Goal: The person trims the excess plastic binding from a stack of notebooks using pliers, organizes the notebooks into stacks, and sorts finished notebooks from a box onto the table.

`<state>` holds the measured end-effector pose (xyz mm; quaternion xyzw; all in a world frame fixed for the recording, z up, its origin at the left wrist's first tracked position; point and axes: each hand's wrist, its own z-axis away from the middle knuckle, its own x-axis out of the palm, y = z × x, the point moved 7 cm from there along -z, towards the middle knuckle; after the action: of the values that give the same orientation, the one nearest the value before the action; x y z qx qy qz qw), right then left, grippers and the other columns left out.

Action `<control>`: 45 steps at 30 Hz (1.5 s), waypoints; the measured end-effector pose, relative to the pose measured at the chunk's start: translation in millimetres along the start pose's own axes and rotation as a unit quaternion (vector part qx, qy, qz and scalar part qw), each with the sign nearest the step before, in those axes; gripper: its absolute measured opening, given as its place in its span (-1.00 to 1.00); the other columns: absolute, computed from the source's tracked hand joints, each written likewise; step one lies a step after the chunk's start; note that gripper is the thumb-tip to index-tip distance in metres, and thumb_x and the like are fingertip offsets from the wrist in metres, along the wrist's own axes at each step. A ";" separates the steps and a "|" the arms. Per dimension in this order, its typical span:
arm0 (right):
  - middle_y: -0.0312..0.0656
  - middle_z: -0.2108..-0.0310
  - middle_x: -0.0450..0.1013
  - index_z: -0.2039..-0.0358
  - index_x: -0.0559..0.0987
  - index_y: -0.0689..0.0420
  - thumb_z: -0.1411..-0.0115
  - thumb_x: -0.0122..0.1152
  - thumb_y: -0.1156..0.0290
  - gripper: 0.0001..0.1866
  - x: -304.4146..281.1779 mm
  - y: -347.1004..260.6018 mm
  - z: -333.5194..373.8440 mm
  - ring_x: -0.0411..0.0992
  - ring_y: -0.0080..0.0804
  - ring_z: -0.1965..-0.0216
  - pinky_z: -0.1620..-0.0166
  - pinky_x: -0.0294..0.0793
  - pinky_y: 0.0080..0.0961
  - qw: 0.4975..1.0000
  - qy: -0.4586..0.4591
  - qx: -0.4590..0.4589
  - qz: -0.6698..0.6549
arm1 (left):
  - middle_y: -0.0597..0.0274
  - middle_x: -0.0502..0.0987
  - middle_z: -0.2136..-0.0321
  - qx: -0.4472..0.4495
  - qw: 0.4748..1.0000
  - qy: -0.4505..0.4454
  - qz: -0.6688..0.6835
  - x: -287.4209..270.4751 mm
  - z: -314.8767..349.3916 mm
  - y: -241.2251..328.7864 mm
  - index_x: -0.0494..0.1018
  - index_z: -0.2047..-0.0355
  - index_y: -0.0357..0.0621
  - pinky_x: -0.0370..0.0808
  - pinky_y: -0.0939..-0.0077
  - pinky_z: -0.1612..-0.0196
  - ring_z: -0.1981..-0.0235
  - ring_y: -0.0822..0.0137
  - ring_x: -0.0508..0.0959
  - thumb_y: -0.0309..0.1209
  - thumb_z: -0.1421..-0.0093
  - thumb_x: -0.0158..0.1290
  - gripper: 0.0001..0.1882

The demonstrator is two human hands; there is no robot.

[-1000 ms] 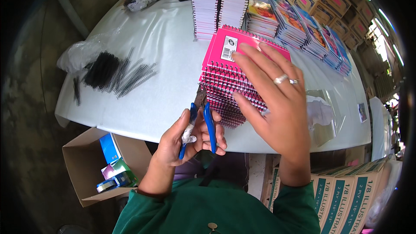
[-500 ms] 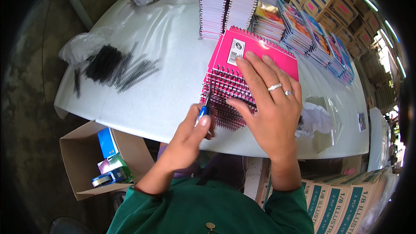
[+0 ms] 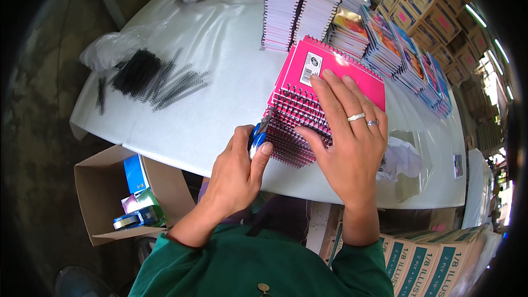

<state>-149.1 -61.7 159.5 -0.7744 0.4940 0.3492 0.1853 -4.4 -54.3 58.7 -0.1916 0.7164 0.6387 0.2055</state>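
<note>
Barcode label (image 3: 311, 68) on pink notebook (image 3: 337, 65); lettering (image 3: 405, 261) on green-banded boxes (image 3: 420, 268).

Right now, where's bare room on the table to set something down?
Bare white cloth lies between the black coils and pink notebooks, and from the coils toward the near edge. Crowded: the far right, under notebook stacks, and around the left hand and right hand.

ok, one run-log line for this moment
left hand: grips blue-handled pliers, tips at left edge of pink notebook stack | right hand: rests on top cover | nearby: black coils, open cardboard box
</note>
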 end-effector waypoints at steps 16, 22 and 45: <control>-0.34 -0.02 0.36 -0.03 0.44 -0.07 0.27 0.42 0.22 -0.27 3.2 -2.2 0.5 0.33 -0.34 -0.01 0.01 0.22 -0.39 0.999 -0.010 -0.003 0.034 | 0.24 0.36 0.50 -0.015 0.999 -0.020 0.026 5.0 4.2 -5.2 0.24 0.10 -0.25 0.34 0.51 0.42 0.55 0.38 0.39 -0.13 -0.33 -0.25 -0.60; -0.36 -0.02 0.35 -0.04 0.43 -0.09 0.32 0.42 0.20 -0.23 5.7 -0.6 2.8 0.32 -0.34 -0.02 0.01 0.20 -0.38 0.999 -0.009 -0.002 0.042 | 0.11 0.40 0.35 -0.122 0.782 -0.244 0.560 37.1 9.1 -13.6 0.24 0.05 -0.23 0.47 0.28 0.24 0.41 0.27 0.46 0.04 -0.32 -0.38 -0.45; -0.34 -0.07 0.32 -0.11 0.31 -0.02 0.35 0.48 0.15 -0.08 14.4 -6.8 6.3 0.26 -0.39 -0.08 -0.06 0.12 -0.33 0.996 -0.026 -0.006 0.085 | 0.19 0.42 0.41 -0.052 0.991 -0.069 0.107 15.9 4.6 -23.6 0.26 0.09 -0.25 0.36 0.49 0.27 0.38 0.40 0.40 -0.04 -0.32 -0.27 -0.52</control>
<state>-141.4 -63.9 144.3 -0.7216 0.5506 0.3868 0.1630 -4.9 -52.6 29.9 -0.0797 0.6827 0.7050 0.1749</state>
